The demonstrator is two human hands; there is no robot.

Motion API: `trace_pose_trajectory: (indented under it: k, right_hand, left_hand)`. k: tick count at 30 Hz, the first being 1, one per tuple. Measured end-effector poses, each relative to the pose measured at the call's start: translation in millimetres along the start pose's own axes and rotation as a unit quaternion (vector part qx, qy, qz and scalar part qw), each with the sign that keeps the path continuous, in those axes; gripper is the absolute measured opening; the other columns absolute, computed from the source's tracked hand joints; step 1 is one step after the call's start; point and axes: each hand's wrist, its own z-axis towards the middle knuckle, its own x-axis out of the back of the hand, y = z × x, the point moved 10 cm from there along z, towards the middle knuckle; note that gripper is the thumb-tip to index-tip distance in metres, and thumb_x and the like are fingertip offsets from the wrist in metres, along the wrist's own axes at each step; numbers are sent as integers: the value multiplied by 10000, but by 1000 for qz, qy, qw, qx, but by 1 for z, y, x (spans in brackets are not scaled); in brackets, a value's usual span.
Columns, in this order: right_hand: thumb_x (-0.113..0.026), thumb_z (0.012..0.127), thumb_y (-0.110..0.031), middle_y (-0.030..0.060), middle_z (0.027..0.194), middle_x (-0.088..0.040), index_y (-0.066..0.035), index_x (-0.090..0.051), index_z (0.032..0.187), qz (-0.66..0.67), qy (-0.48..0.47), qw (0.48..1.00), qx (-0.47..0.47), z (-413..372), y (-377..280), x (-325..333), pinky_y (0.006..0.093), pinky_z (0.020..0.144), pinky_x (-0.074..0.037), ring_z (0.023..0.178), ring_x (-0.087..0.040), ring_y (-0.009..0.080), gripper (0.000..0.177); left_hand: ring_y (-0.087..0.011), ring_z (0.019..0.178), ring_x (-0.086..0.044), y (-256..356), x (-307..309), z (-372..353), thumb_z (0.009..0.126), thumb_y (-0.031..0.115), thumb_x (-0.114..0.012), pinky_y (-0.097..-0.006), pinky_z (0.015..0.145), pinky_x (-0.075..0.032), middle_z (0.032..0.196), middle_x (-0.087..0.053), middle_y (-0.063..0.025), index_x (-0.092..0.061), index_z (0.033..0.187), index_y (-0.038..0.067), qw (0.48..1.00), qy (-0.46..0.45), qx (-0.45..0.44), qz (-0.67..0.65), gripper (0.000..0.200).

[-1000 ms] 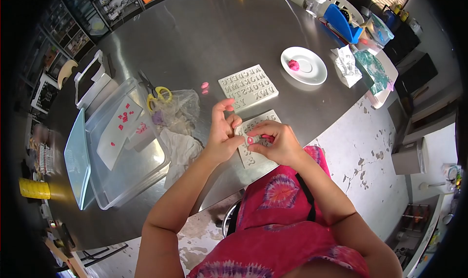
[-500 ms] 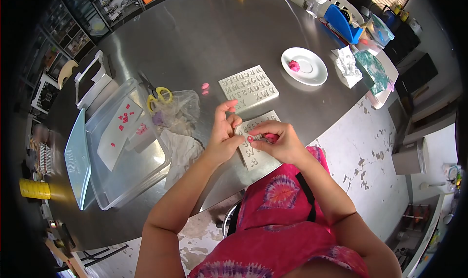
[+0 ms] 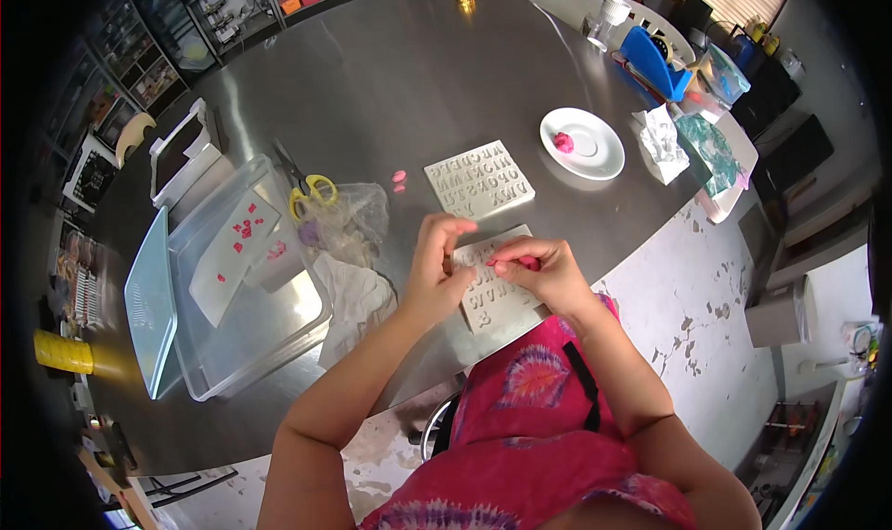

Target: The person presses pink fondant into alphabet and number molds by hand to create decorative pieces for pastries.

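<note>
A pale letter mould (image 3: 494, 298) lies near the table's front edge, under both hands. My right hand (image 3: 546, 272) is closed on a piece of pink dough (image 3: 529, 262) above this mould. At the mould's left edge is my left hand (image 3: 440, 268), its fingers curled and apart, with nothing visible between them. Just behind lies a second letter mould (image 3: 479, 178). Farther right, a white plate (image 3: 599, 149) bears a pink lump (image 3: 563, 143). Two small pink pieces (image 3: 400, 179) rest on the metal table left of the second mould.
On the left stands a clear plastic bin (image 3: 288, 335) holding a white sheet with small pink pieces. Beside it are yellow-handled scissors (image 3: 321, 190), a plastic bag (image 3: 362, 216) and a white cloth (image 3: 351, 298). A blue tape dispenser (image 3: 654, 64) and crumpled paper (image 3: 662, 142) are at right.
The view has shifted slightly, so the table things appear lower. My hands have moved a little apart, and more of the front mould shows between them.
</note>
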Motion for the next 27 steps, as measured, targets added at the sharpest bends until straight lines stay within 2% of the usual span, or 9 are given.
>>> trace_pose_trajectory:
  k: [1, 2, 3, 6, 8, 12, 16, 21, 27]
  right_hand:
    - [-709, 782, -39, 39, 848, -650, -1, -697, 905, 75, 25, 995, -54, -1, 6, 4, 218, 638, -454, 710, -552, 82, 129]
    - [-717, 783, -57, 34, 828, -651, 6, -693, 925, 149, 49, 982, -107, -2, 13, 8, 213, 610, -441, 685, -540, 73, 157]
    - [-717, 783, -57, 34, 828, -651, 6, -693, 925, 145, 48, 983, -103, 0, 9, 11, 213, 610, -441, 685, -540, 73, 157]
    - [-713, 798, -99, 32, 793, -648, 16, -680, 961, 180, 23, 968, -173, -2, 15, 8, 192, 514, -360, 602, -466, 44, 203]
    - [-698, 814, -126, 13, 754, -624, 13, -677, 972, 213, 25, 949, -230, -4, 21, 2, 189, 458, -256, 542, -377, 31, 212]
    - [-693, 818, -131, -8, 712, -588, 16, -671, 986, 244, 24, 938, -246, -4, 27, -5, 197, 442, -232, 528, -351, 34, 224]
    - [-683, 824, -122, -19, 696, -569, 24, -666, 988, 260, 42, 930, -257, -8, 27, -4, 203, 439, -230, 526, -354, 33, 221]
    - [-669, 827, -101, 8, 752, -615, 34, -660, 1002, 235, 52, 939, -247, -10, 25, -1, 203, 443, -230, 527, -356, 32, 221]
    - [-676, 801, -71, 72, 857, -677, 23, -677, 988, 112, 66, 972, -196, -6, 13, 7, 181, 504, -367, 616, -516, 41, 210]
  left_hand:
    - [-171, 883, -401, 22, -3, -3, 644, -53, -572, -273, 726, -386, 1009, -415, -39, -518, 1113, 109, 976, 11, -80, 204, 499]
    - [-216, 927, -432, 47, -14, -7, 660, 2, -612, -330, 797, -382, 987, -477, -59, -582, 1042, 96, 904, 23, -156, 398, 395]
    - [-273, 964, -427, 51, -14, -7, 652, 107, -685, -396, 879, -337, 1029, -488, -85, -665, 856, 97, 907, 53, -119, 401, 205]
    - [-275, 1021, -420, 66, -23, -10, 656, 156, -717, -440, 955, -294, 1067, -503, -74, -675, 856, 108, 866, 63, -207, 452, 210]
    - [-276, 1040, -415, 61, -21, -10, 662, 171, -729, -461, 982, -265, 1066, -513, -65, -677, 848, 112, 873, 57, -207, 438, 201]
    - [-271, 1050, -428, 51, -12, -9, 688, 196, -748, -498, 1024, -223, 1009, -546, -36, -680, 827, 120, 887, 69, -201, 411, 173]
    - [-262, 1022, -453, 49, -9, -7, 713, 181, -737, -496, 1009, -242, 970, -561, -35, -677, 809, 112, 894, 71, -201, 395, 133]
    - [-249, 974, -464, 46, -8, -5, 758, 197, -713, -393, 886, -355, 946, -568, -49, -667, 803, 84, 902, 70, -200, 377, 130]
    - [-251, 971, -459, 41, -8, -3, 784, 170, -682, -358, 849, -369, 957, -565, -53, -652, 815, 71, 913, 55, -182, 360, 109]
